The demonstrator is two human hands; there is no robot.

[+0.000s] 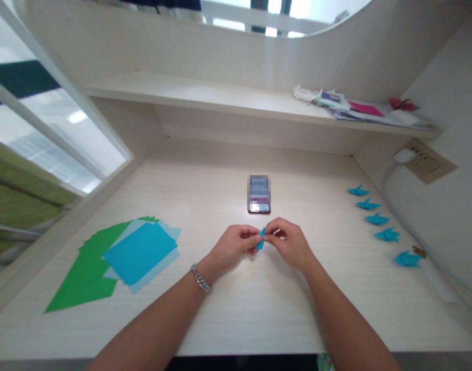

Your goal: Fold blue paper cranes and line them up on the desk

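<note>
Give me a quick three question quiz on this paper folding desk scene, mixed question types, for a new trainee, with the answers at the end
1. True or false: the phone lies beyond both hands on the desk.
2. How many finished blue folded figures sit in the row on the right?
3. Which wrist wears the metal bracelet? A left, B right, C neither.

Key
1. True.
2. Five.
3. A. The left hand and the right hand both pinch the small blue paper piece; the loose sheets lie to the left.
</note>
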